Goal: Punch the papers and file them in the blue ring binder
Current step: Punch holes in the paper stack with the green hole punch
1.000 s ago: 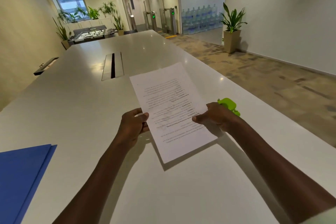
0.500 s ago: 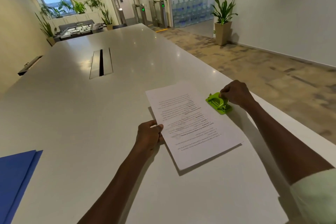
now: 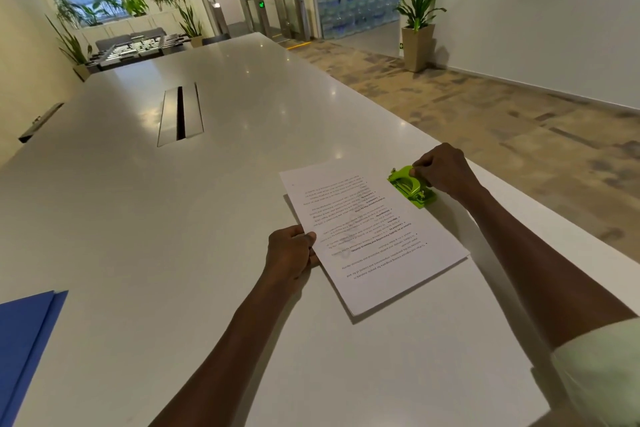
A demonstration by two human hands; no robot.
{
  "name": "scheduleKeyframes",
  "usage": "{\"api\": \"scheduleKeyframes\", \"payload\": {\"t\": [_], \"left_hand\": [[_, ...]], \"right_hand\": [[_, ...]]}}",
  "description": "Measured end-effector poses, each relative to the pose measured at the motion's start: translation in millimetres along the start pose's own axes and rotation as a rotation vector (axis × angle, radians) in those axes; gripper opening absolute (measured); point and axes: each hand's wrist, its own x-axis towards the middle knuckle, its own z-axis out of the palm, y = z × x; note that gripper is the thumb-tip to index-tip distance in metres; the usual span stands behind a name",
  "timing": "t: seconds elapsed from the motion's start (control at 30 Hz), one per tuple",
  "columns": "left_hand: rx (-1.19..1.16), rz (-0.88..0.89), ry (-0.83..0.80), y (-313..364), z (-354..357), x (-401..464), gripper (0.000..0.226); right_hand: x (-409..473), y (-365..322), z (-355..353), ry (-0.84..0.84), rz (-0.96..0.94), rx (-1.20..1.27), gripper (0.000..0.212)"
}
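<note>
Change: the right hand [image 3: 445, 173] is no longer on the papers [image 3: 370, 236]; it now grips the green punch [image 3: 412, 186], which was half hidden behind it before.
Papers: flat on the white table [image 3: 173, 218], left edge pinched by the left hand [image 3: 291, 253], thumb on top.
Punch: just beside the papers' far right edge.
Blue binder [image 3: 24, 333]: at the near left corner, well apart from both hands.
Room: patterned floor, potted plant [image 3: 417, 21] by the wall.
Fingers: both hands curled, each holding its thing.

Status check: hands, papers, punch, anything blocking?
Left hand pinches papers' left edge. Right hand grips green hole punch, beside papers, not yet on them. Blue ring binder far left. Nothing blocking.
</note>
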Motion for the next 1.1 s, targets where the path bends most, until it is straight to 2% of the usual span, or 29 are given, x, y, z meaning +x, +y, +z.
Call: {"api": "scheduleKeyframes", "payload": {"t": [0.33, 1.1], "left_hand": [[0.074, -0.014, 0.016, 3.2, 7.8, 0.5, 0.019], [-0.13, 0.0, -0.092, 3.2, 12.7, -14.3, 0.022]], "right_hand": [[0.5, 0.1, 1.8, -0.006, 0.021, 0.007, 0.021], [-0.9, 0.3, 3.0, 0.005, 0.009, 0.009, 0.024]]}}
